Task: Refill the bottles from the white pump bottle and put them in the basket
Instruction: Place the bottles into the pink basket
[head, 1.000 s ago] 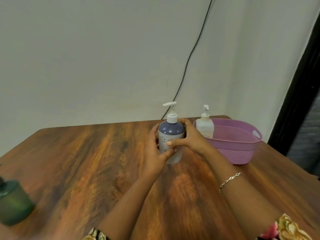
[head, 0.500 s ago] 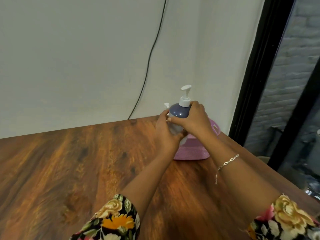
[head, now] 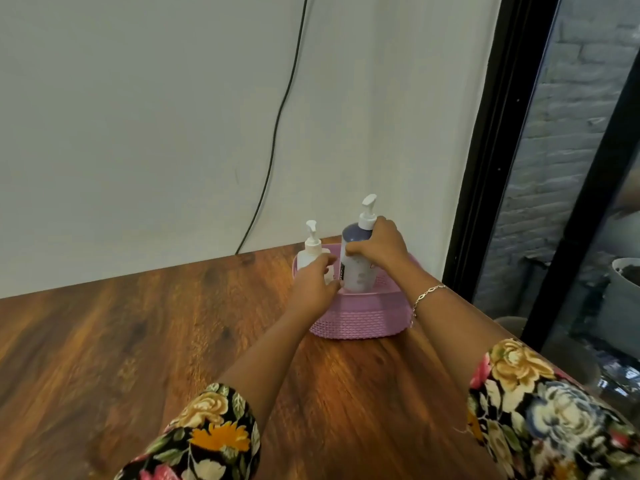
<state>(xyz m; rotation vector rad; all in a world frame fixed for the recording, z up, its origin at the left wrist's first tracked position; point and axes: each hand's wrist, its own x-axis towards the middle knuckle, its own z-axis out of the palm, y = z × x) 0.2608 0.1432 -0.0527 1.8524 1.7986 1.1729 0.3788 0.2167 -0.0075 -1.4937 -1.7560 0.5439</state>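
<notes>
With the right hand (head: 381,249) gripping the blue bottle (head: 355,270) at its shoulder, upright inside the basket (head: 360,317) just beside the white bottle (head: 310,252), and the left hand (head: 311,289) loosely curled by its lower side, contact unclear, the base probably needed seating flat before release.

The left sleeve (head: 204,441) and right sleeve (head: 540,410) are short black fabric printed with large yellow, orange, pink and pale flowers. A thin silver chain bracelet (head: 427,295) circles the right wrist.
</notes>
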